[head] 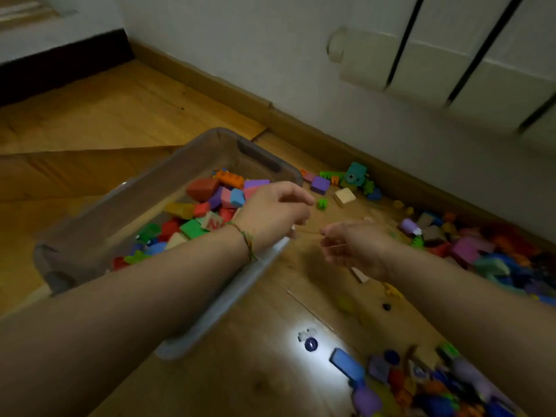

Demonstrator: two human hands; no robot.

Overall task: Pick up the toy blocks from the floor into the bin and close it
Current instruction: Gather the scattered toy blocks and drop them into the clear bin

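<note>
Head view: the bin (168, 168) sits open on the floor (120, 100), partly filled with blocks (207, 203) (well under half of them, I would guess). Loose blocks (469, 251) lie along the wall (240, 40) to its right and nearer the person, so most of the picking up is left, and the closing too; no lid shows. The left hand (276, 215) hangs over the bin's rim, fingers loosely curled, nothing visible in it. The right hand (355, 245) hovers beside it above the floor, fingers relaxed, empty.

A home rm: wood floor (120, 115), wall radiator (451, 70), kids' toy blocks (481, 254) (scattered by skirting).
</note>
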